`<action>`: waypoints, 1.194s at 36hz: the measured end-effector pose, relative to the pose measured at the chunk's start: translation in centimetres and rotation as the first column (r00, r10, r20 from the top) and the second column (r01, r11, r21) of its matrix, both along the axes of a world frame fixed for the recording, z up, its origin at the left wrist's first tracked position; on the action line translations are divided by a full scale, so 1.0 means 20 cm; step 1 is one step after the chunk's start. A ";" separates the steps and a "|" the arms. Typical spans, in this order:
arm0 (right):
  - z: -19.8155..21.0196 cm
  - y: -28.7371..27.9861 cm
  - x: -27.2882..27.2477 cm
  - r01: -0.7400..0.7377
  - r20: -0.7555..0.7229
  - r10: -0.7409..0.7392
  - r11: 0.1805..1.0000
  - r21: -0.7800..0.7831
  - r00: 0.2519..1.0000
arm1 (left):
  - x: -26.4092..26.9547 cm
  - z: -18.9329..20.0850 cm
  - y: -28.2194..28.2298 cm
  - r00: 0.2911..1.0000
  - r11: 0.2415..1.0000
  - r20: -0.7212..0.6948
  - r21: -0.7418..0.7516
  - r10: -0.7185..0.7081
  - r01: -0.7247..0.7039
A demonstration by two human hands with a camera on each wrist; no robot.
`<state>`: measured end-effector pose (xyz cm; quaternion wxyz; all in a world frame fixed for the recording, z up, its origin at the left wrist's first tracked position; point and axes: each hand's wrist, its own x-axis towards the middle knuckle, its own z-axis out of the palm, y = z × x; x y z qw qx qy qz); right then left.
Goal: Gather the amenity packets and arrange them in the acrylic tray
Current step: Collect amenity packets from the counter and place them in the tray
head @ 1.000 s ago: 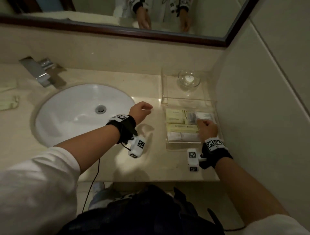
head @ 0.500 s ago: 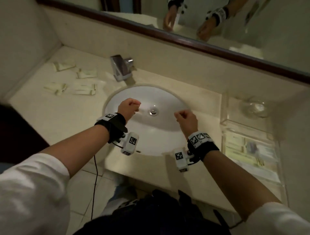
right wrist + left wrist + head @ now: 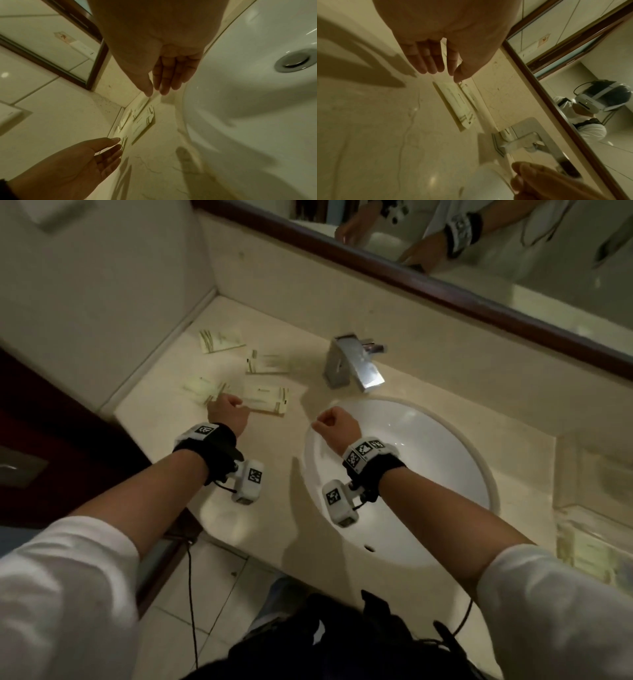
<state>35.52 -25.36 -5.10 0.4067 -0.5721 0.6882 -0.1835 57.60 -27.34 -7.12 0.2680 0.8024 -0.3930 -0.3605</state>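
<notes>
Several pale amenity packets lie loose on the counter's left end: one near the corner (image 3: 221,340), one beside the tap (image 3: 267,362) and a larger one (image 3: 265,398) by my left hand (image 3: 222,402). That hand hovers over the larger packet (image 3: 453,102) with fingers (image 3: 426,63) straight and nothing in it. My right hand (image 3: 325,421) hangs over the sink's left rim, also with straight fingers (image 3: 164,75) and holding nothing. The acrylic tray (image 3: 589,529), with packets inside, sits blurred at the far right.
A white sink (image 3: 428,460) with a chrome tap (image 3: 356,366) fills the counter's middle. Walls close the left end and back, under a framed mirror (image 3: 445,292). The counter's front edge drops to a tiled floor (image 3: 212,594).
The view has swung left from the tray to the counter's left end. My right hand left the tray and crossed the sink; my left hand moved out over the loose packets.
</notes>
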 end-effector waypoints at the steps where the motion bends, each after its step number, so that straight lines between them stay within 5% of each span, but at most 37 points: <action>1: -0.01 -0.03 0.05 -0.003 -0.002 0.003 1.000 0.020 1.000 | 0.03 -0.01 -0.02 1.000 1.000 -0.010 0.011 0.006 -0.006; 15: -0.09 -0.40 0.39 -0.044 -0.038 0.061 0.936 0.350 0.997 | 0.07 -0.06 -0.21 0.953 0.970 0.207 0.143 -0.223 0.197; 32: -0.09 -0.43 0.42 -0.120 -0.062 0.145 0.945 0.303 0.988 | 0.05 -0.08 -0.24 0.946 0.971 0.221 0.095 -0.237 0.221; 35: -0.12 -0.41 0.44 -0.109 0.063 0.096 0.963 0.246 0.993 | 0.06 -0.08 -0.22 0.939 0.966 0.229 0.064 -0.258 0.250; 38: -0.14 -0.36 0.41 -0.075 0.195 0.034 0.975 0.209 0.980 | 0.05 -0.07 -0.20 0.958 0.972 0.169 0.013 -0.233 0.234; 43: -0.09 -0.25 0.31 -0.069 0.435 -0.043 0.969 0.239 0.900 | 0.01 -0.05 -0.13 0.972 0.990 -0.194 -0.066 -0.132 0.121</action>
